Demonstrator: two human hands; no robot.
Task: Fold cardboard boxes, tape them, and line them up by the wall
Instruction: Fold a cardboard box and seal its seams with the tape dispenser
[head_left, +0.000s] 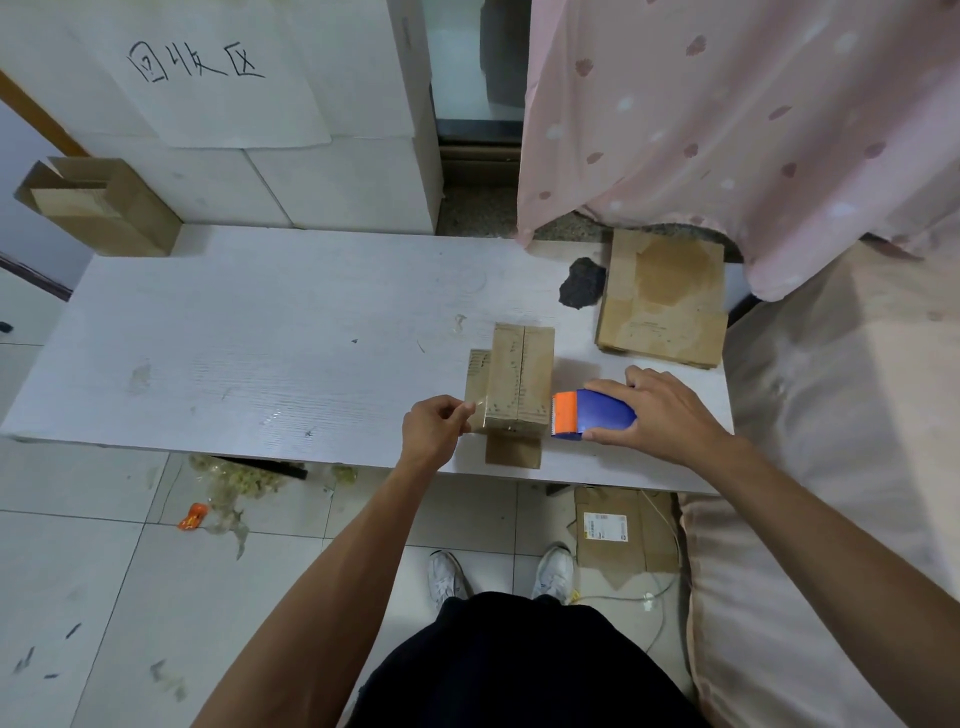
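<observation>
Dark trousers (519, 665) and white shoes (447, 574) fill the bottom of the view, with both bare forearms reaching up to a white table (260, 338). At far left, an open cardboard carton (104, 208) stands against the white wall just beyond the table's back corner, below a paper sign (208, 67) with handwritten characters. On the tiled floor under the table's front edge lies an orange scrap (193, 516) among clear wrapping. Right of the table's middle, the left hand (431, 428) pinches the end of a clear tape strip (480, 402) between thumb and fingertip, just beside the left side of the cardboard box (519, 379). That box sits near the table's front edge, top flaps closed along a centre seam, one flap lying out toward the person. Against its right near corner rests a blue and orange tape dispenser (592, 414), gripped by the right hand (660, 410) with fingers curled over its body. Farther back and right lie a dark lump (583, 283) and a stack of flattened cardboard (662, 301), beside a pink curtain (727, 130)
</observation>
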